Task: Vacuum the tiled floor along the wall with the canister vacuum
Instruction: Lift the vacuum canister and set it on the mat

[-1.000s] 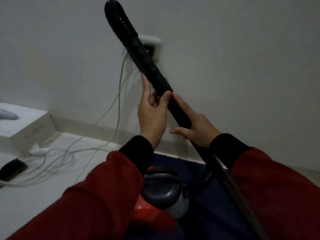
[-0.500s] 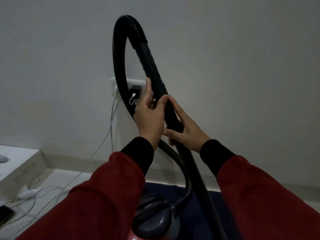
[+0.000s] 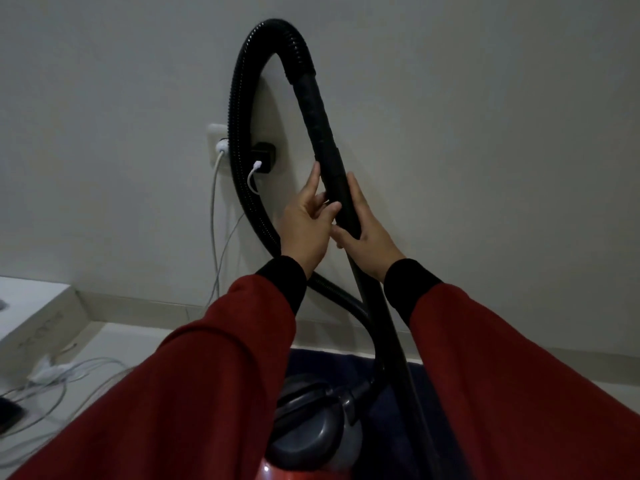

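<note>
Two hands meet on a vacuum wand (image 3: 337, 188) held upright before a wall (image 3: 485, 133), the left hand (image 3: 306, 225) on its left side, the right hand (image 3: 363, 230) on its right. The hose (image 3: 242, 98) loops from the wand's top, down its left, across a wall socket (image 3: 239, 150), to the canister (image 3: 311, 431) below on a rug (image 3: 391, 403). A box (image 3: 31, 317) and cables (image 3: 59, 382) lie on the floor (image 3: 145, 344) far left.

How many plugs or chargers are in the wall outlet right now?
2. A white plug sits at the left of the outlet plate; a black charger with a white cable sits at the right. The vacuum hose crosses between them and may hide another.
</note>
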Demonstrator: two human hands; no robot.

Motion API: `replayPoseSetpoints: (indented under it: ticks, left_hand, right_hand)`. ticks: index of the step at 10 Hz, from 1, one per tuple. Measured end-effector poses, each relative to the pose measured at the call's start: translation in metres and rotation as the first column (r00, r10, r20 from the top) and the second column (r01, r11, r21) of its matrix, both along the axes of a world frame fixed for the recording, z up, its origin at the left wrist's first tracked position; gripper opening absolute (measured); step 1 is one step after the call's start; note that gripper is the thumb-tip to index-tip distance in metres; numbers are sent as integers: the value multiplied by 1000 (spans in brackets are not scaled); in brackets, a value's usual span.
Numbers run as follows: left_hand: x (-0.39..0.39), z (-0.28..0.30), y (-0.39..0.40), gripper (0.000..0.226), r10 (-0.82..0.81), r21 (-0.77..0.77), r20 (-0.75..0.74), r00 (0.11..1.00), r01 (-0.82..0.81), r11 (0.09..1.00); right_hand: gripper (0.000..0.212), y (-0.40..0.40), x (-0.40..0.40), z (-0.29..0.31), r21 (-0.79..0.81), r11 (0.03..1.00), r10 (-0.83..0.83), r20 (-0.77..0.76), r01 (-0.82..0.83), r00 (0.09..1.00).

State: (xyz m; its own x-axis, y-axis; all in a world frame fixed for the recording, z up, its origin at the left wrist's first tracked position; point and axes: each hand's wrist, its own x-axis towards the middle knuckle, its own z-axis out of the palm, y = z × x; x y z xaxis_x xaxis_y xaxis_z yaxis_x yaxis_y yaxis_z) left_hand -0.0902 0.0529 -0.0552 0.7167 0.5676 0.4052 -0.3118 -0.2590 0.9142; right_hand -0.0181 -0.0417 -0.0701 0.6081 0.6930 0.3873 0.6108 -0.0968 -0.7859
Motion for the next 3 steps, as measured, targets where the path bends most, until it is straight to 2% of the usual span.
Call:
replayPoseSetpoints:
  ticks: [2, 3]
  left_hand:
    - [-5, -5, -7, 63, 17, -42, 28, 999, -16, 999]
    - [-28, 1, -14, 62, 91, -104, -86, 992, -100, 990]
  right_hand:
    - [92, -14, -1, -2, -21, 1000, -15, -29, 14, 999]
    - [103, -38, -15, 2, -149, 987, -81, -127, 62, 989]
